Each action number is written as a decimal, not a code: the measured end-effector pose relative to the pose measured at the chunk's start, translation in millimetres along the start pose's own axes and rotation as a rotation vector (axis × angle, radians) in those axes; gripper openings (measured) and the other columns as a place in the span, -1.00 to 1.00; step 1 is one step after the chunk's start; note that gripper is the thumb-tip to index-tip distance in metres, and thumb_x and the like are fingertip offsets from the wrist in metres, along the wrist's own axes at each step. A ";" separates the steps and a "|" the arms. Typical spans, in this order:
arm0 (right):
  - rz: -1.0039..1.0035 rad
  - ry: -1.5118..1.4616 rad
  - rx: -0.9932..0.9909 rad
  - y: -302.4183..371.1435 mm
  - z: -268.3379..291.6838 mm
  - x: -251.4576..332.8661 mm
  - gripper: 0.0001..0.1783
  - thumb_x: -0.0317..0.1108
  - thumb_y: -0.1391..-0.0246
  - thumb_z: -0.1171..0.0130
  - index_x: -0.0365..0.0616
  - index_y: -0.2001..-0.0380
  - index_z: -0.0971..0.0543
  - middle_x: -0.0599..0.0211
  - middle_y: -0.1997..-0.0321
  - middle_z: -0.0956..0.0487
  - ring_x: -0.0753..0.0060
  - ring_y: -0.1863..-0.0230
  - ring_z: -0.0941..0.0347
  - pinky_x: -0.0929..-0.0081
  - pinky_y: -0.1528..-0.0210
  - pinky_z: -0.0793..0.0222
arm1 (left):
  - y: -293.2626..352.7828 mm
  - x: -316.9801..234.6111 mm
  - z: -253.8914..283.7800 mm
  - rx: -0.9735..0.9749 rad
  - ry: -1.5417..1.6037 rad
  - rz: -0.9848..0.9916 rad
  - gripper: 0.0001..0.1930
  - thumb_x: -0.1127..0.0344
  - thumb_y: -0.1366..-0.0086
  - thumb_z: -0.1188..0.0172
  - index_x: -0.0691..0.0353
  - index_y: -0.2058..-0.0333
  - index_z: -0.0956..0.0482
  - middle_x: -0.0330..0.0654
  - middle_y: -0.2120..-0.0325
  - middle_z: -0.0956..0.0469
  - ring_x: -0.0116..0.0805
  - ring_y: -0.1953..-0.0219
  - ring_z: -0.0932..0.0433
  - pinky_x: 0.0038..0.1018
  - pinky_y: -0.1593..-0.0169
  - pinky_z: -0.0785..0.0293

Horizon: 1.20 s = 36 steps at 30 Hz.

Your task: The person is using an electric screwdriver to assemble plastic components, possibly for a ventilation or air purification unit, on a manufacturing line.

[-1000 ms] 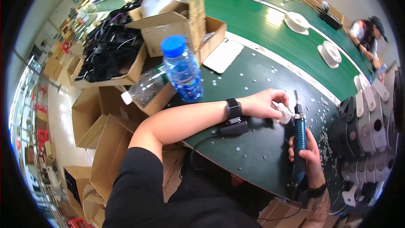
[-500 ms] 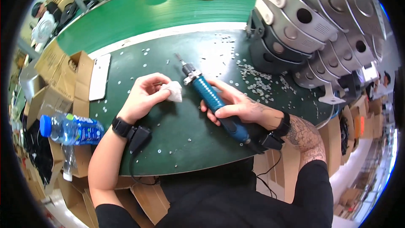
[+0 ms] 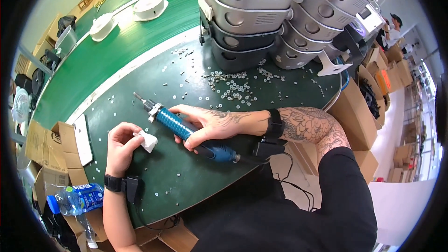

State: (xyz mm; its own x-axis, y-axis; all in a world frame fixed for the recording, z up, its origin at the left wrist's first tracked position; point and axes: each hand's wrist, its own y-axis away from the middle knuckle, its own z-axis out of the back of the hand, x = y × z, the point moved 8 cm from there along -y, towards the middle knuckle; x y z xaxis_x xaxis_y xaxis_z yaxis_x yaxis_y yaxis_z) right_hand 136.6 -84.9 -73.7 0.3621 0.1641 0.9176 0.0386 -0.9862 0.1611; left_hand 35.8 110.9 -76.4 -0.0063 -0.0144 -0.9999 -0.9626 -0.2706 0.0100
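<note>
Between the thumb and fingers of my left hand (image 3: 120, 149) is a crumpled white tissue (image 3: 149, 142), held just above the green tabletop (image 3: 161, 177). My right hand (image 3: 214, 125) is wrapped round the body of a blue electric screwdriver (image 3: 170, 120). The tool lies tilted, its bit pointing up and left, away from the tissue. Its rear end is near the table's front edge. Small washers and screws (image 3: 233, 89) are scattered on the table beyond my right hand.
Stacked metal housings (image 3: 252, 16) rise at the far right of the table. Behind the table runs a green conveyor (image 3: 93, 70) with white round parts (image 3: 149, 7). At left are a white phone (image 3: 83, 140), a cardboard box (image 3: 56, 151) and a water bottle (image 3: 77, 199).
The view has turned right, so the table and stacked housings appear farther left. Both hands keep their holds on the tissue and the screwdriver.
</note>
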 end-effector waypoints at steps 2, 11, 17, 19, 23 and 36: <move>0.020 -0.010 -0.002 1.0 1.7 0.8 0.01 -0.55 -0.10 -0.29 -0.17 -0.49 0.07 0.20 0.03 -0.51 0.45 0.19 -0.52 0.44 0.11 -0.54 | -2.4 1.1 -2.3 0.000 0.021 0.000 -0.83 0.55 -0.20 -0.35 0.28 0.23 -0.61 -0.27 0.29 -0.64 -0.51 0.24 -0.62 -0.55 0.11 -0.55; 0.049 -0.033 -0.042 5.4 1.7 4.4 0.00 -0.55 -0.01 -0.32 -0.28 -0.43 0.02 0.17 0.14 -0.52 0.36 0.25 -0.55 0.40 0.14 -0.53 | -3.2 -1.6 -5.0 0.005 -0.124 0.070 -0.92 0.46 -0.33 -0.26 0.36 0.30 -0.66 -0.31 0.42 -0.64 -0.60 0.36 -0.55 -0.61 0.25 -0.47; 0.101 -0.089 0.001 -9.7 -0.3 -6.0 0.00 -0.56 0.00 -0.32 -0.26 -0.43 0.01 0.14 0.15 -0.55 0.37 0.27 -0.56 0.39 0.23 -0.55 | 5.7 0.1 10.1 -0.066 -0.219 0.057 -0.81 0.44 -0.37 -0.21 0.35 0.47 -0.59 -0.31 0.52 -0.56 -0.60 0.47 -0.48 -0.59 0.40 -0.35; 0.149 -0.102 -0.011 -8.2 3.2 -6.8 -0.05 -0.54 0.00 -0.33 -0.32 -0.40 -0.05 0.11 0.21 -0.58 0.34 0.31 -0.59 0.36 0.27 -0.55 | 2.1 3.9 1.4 0.006 -0.079 0.069 -0.82 0.42 -0.42 -0.17 0.33 0.42 -0.55 -0.26 0.55 -0.55 -0.53 0.53 -0.48 -0.57 0.45 -0.36; 0.110 -0.067 -0.040 -2.1 4.5 -4.8 -0.04 -0.54 -0.02 -0.29 -0.29 -0.41 0.00 0.14 0.14 -0.53 0.34 0.26 -0.56 0.38 0.24 -0.57 | -0.9 3.5 -6.4 0.094 -0.054 0.035 -0.76 0.31 -0.52 -0.05 0.27 0.38 -0.46 -0.18 0.58 -0.51 -0.43 0.59 -0.45 -0.53 0.49 -0.34; 0.097 -0.127 -0.004 -6.5 -0.4 -9.1 -0.06 -0.52 0.00 -0.32 -0.23 -0.38 -0.03 0.16 0.26 -0.55 0.31 0.32 -0.58 0.30 0.28 -0.56 | -2.0 1.2 -0.2 -0.135 0.208 0.056 -0.55 -0.04 -0.61 0.18 0.18 0.36 -0.34 -0.21 0.53 -0.37 -0.32 0.59 -0.39 -0.43 0.50 -0.31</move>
State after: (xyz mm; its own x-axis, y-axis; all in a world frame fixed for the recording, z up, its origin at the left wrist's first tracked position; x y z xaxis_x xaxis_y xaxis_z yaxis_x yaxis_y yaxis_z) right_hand 132.7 -80.0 -82.9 0.4791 0.0637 0.8754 -0.0060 -0.9971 0.0758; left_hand 37.8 111.3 -77.6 0.0108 -0.2268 -0.9739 -0.9174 -0.3897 0.0806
